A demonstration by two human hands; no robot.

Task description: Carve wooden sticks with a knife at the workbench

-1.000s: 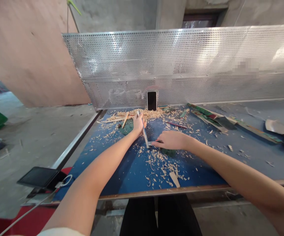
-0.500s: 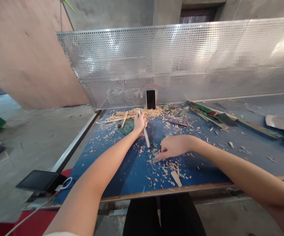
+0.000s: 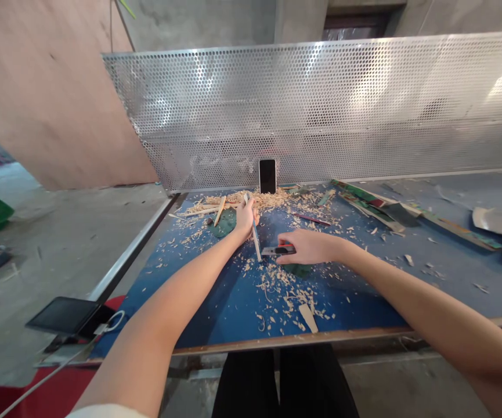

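My left hand (image 3: pixel 245 219) is closed around a thin wooden strip (image 3: pixel 256 244), which slants down toward me over the blue tabletop (image 3: pixel 216 307). In my right hand (image 3: pixel 305 246) is a utility knife (image 3: pixel 283 250) with a dark and red handle; its blade points left, at the strip's lower end. Whether blade and wood touch is too small to tell. Pale wood shavings (image 3: pixel 277 281) are scattered beneath both hands, and a flat wood chip (image 3: pixel 308 318) lies near the front edge.
A phone (image 3: pixel 267 176) stands upright before the perforated metal screen (image 3: pixel 242 116). Long painted strips (image 3: pixel 364 207) and a curved metal piece (image 3: pixel 497 223) lie to the right. A black tablet (image 3: pixel 65 316) with a white cable is at the left.
My right hand has moved up and away from me with the knife, from over the shavings to beside the strip's lower end. My left hand has barely moved.
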